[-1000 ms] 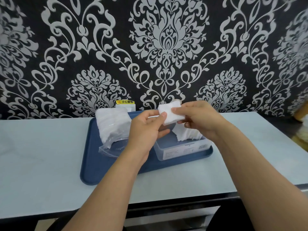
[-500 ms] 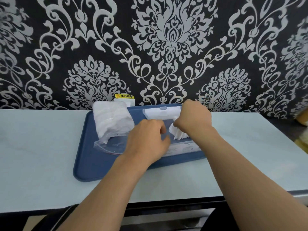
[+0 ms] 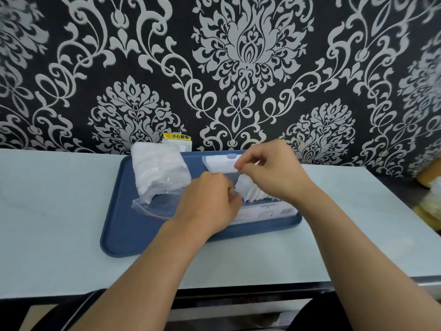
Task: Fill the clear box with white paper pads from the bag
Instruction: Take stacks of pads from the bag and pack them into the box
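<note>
On the blue tray (image 3: 119, 225) stands the clear box (image 3: 269, 211), its lid (image 3: 218, 163) swung open at the back. A fanned stack of white paper pads (image 3: 250, 191) stands inside the box. The clear bag (image 3: 157, 170), still full of white pads, lies at the tray's left with its open mouth toward me. My left hand (image 3: 207, 204) is curled at the box's left end, fingertips against the pads; its grip is hidden. Above the pads hovers my right hand (image 3: 272, 174), thumb and fingers pinched together with nothing visible in them.
The tray lies on a pale counter (image 3: 59, 211) against a black patterned wall. Behind the bag is a wall socket with a yellow warning label (image 3: 177, 136). Yellowish objects (image 3: 432, 185) sit at the far right edge. The counter's front edge runs below my forearms.
A second ago both hands held a stack of pads above the box. They lowered it into the box, and the right hand has since lifted off the pads.
</note>
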`<state>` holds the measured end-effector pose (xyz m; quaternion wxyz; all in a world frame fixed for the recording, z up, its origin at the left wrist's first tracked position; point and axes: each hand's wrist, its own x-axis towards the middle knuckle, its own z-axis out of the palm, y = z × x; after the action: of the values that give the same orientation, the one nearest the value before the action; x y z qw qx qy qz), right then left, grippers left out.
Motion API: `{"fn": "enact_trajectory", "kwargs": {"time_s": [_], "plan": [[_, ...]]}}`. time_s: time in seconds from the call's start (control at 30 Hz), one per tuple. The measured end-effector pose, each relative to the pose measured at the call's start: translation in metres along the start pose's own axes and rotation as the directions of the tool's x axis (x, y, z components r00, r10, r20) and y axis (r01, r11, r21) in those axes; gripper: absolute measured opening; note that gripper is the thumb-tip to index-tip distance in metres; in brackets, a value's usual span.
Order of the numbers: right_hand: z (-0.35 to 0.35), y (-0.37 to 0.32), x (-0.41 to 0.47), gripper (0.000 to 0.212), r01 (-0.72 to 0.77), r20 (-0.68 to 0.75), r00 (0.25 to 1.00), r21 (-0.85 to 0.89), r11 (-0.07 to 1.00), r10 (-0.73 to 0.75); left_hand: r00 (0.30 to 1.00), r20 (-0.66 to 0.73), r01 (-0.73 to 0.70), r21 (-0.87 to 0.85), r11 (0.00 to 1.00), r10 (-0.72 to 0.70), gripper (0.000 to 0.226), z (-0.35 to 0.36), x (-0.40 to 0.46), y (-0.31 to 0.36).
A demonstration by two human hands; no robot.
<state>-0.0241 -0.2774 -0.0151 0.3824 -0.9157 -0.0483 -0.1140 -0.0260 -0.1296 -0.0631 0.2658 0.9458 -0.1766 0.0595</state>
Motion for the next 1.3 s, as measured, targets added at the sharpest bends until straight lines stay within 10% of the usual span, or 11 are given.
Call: {"fn": "enact_trajectory", "kwargs": {"time_s": [0.1, 0.37, 0.6, 0.77, 0.93, 1.1, 1.3], "plan": [[0.023, 0.005, 0.007, 0.024, -0.103, 0.325, 0.931, -0.206, 0.973, 0.168, 1.000, 0.027, 0.005, 0.020, 1.000, -0.005, 0.032, -0.001, 0.000, 0.001], [0.025, 0.025, 0.023, 0.020, -0.335, 0.195, 0.901, -0.256, 0.907, 0.388, 0.998, 0.008, -0.068, 0.025, 0.997, 0.068, 0.026, -0.004, -0.005, 0.000], [0.020, -0.043, -0.024, 0.025, 0.001, 0.081, 0.997, 0.196, 0.981, -0.018, 0.900, -0.428, -0.196, -0.231, 0.953, 0.082, 0.037, -0.067, -0.017, -0.028], [0.079, -0.063, -0.038, 0.023, 0.229, 0.475, 0.870, -0.154, 0.961, -0.131, 0.957, 0.108, 0.264, 0.055, 0.963, -0.268, 0.097, -0.079, -0.035, -0.088], [0.105, -0.055, -0.027, 0.019, 0.182, 0.459, 0.886, -0.204, 0.962, -0.070, 0.941, -0.034, 0.339, 0.038, 0.940, -0.338, 0.042, -0.068, -0.034, -0.098], [0.120, -0.055, -0.020, 0.080, 0.195, 0.433, 0.900, -0.294, 0.936, -0.052, 0.935, -0.093, 0.334, -0.095, 0.938, -0.343, 0.032, -0.071, -0.031, -0.096], [0.127, -0.059, -0.006, 0.037, 0.222, 0.222, 0.963, -0.311, 0.924, -0.156, 0.905, -0.215, 0.313, -0.246, 0.917, -0.366, 0.035, -0.070, -0.036, -0.103]]}}
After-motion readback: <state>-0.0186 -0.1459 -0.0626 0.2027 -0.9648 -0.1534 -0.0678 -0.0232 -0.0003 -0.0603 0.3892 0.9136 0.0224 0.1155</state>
